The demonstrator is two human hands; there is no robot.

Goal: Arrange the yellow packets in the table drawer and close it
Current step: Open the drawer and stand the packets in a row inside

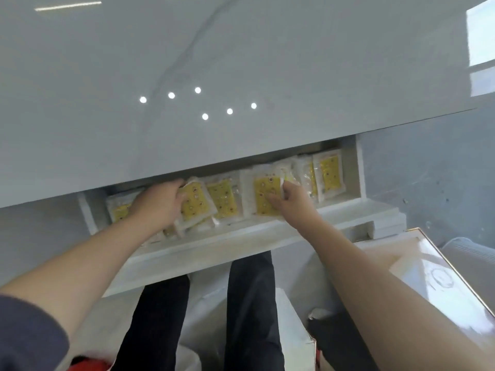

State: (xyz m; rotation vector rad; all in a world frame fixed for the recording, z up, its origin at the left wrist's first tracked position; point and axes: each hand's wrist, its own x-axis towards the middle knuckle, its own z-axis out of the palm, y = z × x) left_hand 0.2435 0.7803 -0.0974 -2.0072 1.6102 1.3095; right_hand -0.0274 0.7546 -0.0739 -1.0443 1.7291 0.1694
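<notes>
A white table drawer [235, 236] stands pulled out under the glossy tabletop [187, 62]. Several yellow packets in clear wrap lie in a row inside it, from one at the far left [119, 211] to one at the far right [329, 175]. My left hand [158, 203] grips a tilted packet [194, 207] left of centre, fingers curled over its upper edge. My right hand [290, 200] pinches the top right corner of another packet [263, 196] near the middle. A further packet [222, 199] lies between the two hands.
The tabletop overhangs the back of the drawer and hides the packets' far ends. My dark-trousered legs [249, 303] stand just in front of the drawer. A glossy box with a gold edge [428, 277] sits at the lower right. White bags lie by my feet.
</notes>
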